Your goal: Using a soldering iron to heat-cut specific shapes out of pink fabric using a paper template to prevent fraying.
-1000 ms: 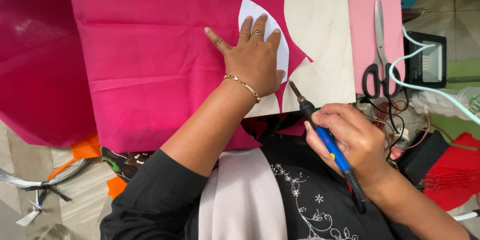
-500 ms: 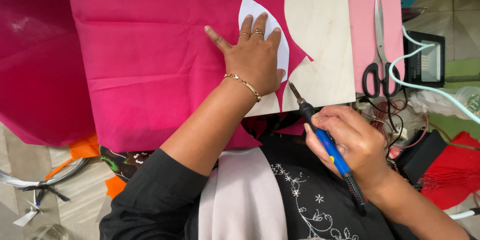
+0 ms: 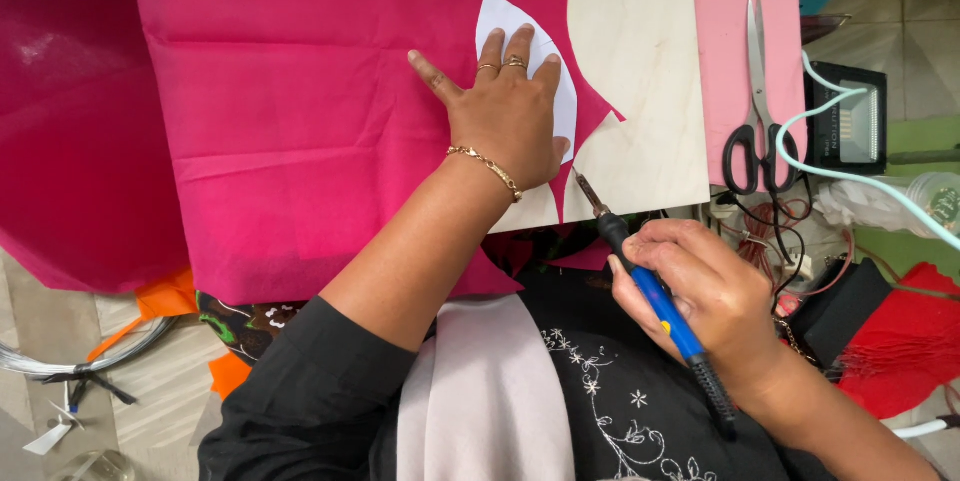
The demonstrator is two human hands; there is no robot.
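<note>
Black sleeve pushed up past the left elbow. Thin gold chain bracelet [image 3: 487,167] at the left wrist, two rings [image 3: 501,65] on the left hand [image 3: 505,121]. Black top with white floral embroidery [image 3: 600,381]; pale grey-pink scarf [image 3: 485,391] down the front.

The left hand [image 3: 505,116] lies flat, palm down, fingers spread toward twelve o'clock, thumb out at ten — forearm running back toward seven. The right hand [image 3: 705,296] is curled in a fist-like pen grip, its wrist trailing toward five o'clock.
</note>
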